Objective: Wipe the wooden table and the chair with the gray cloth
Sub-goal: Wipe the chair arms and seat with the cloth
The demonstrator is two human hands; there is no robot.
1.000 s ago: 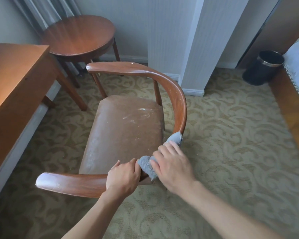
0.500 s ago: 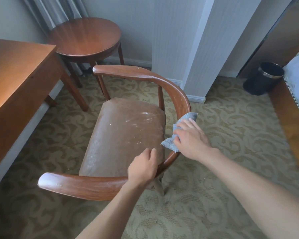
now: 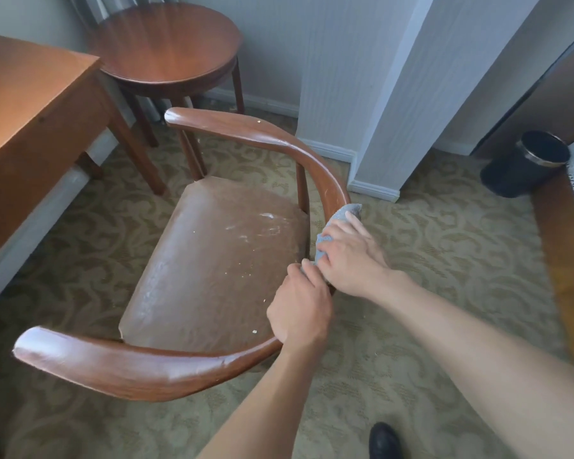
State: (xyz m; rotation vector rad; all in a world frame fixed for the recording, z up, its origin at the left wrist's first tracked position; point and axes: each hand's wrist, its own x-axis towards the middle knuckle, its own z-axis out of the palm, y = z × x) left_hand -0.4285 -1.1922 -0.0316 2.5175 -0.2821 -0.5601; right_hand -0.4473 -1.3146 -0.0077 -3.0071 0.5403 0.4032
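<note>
A wooden chair with a curved backrest rail and a worn brown seat stands on the carpet in the middle. My right hand presses the gray cloth against the outer side of the curved rail. Close beside it, my left hand grips the same rail from the seat side. White specks lie on the seat. A rectangular wooden table stands at the left and a round wooden table behind the chair.
A white pillar rises just right of the chair back. A black waste bin sits at the far right, next to a wooden bed frame. My dark shoe shows at the bottom on the patterned carpet.
My right hand has slid the cloth up along the curved rail from its near end. My left hand followed along the rail to the right and now sits next to the right hand.
</note>
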